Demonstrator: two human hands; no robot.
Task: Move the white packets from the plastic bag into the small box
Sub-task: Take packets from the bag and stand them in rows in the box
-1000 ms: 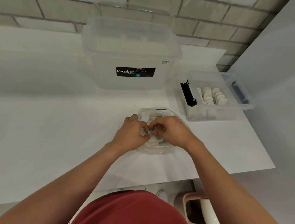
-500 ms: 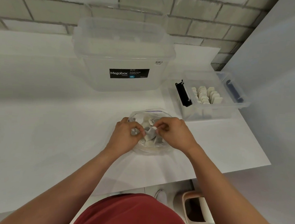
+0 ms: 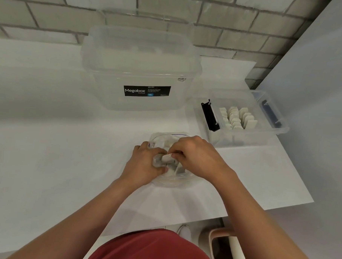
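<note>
White flat packets [image 3: 172, 169] lie heaped inside the clear plastic zip bag [image 3: 175, 181]. The bag sits on the white tabletop [image 3: 47, 153] right in front of the person. A second ago both hands were only working at the mouth of the bag, and half a second ago it had been pulled apart enough to show the heap.

Now the right hand [image 3: 198, 159] has its fingertips pinched on what looks like one packet [image 3: 167, 158], raised a little at the opening. The left hand [image 3: 145, 164] grips the crumpled left edge of the bag and pins it in place. From where I stand, the opening step looks finished and the picking has begun.

The small clear plastic box [image 3: 242, 137] waits just beside the bag on the right. It has a black latch [image 3: 210, 117] at its left end, and it already holds rows of packets on edge [image 3: 238, 117], so I'd say the job is part done. The pinched packet hasn't cleared the bag yet, and plenty remain inside.

A large clear storage tub [image 3: 141, 69] with a black label stands behind, apart from all this.
</note>
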